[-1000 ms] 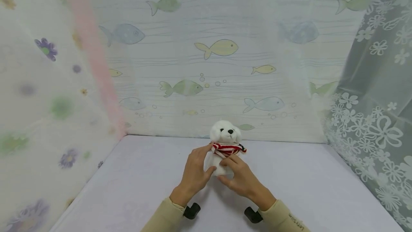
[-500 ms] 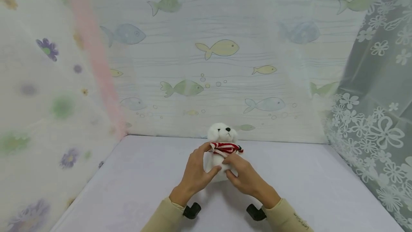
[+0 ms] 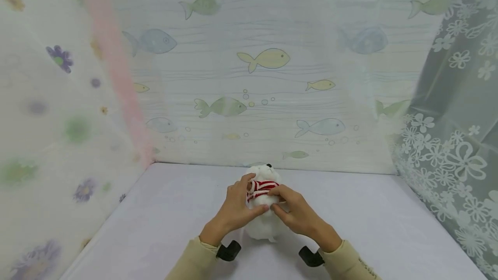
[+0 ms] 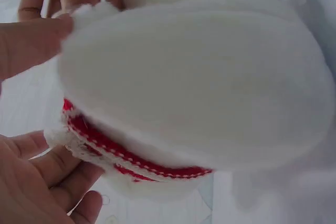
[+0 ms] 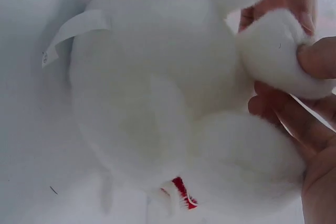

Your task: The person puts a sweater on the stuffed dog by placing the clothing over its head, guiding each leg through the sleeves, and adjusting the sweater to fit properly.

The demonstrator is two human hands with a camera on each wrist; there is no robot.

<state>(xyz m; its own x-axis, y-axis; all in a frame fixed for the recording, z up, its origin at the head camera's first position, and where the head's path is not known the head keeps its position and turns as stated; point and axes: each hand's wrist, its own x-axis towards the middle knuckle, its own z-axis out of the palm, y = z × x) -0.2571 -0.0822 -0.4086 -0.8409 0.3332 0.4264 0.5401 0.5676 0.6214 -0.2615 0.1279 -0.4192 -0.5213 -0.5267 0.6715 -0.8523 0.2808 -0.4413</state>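
Note:
A white plush dog in a red-and-white striped knit garment is between both hands, tilted back with its black nose pointing up. My left hand holds it from the left, fingers at the striped knit and thumb across the front. From the right, my right hand pinches a stubby white limb between thumb and fingers, as the right wrist view shows. The dog's rounded body fills most of the left wrist view. A small white label sticks out of its fur.
The dog is over a table with a pale lavender cover. A fish-print curtain hangs behind, a floral sheet on the left and a lace-patterned grey one on the right. Black wrist cameras sit below the sleeves.
The dog has tipped backward, its head now lower and its underside swung toward the camera. The left hand has shifted slightly, and the right hand has moved a little to the right.

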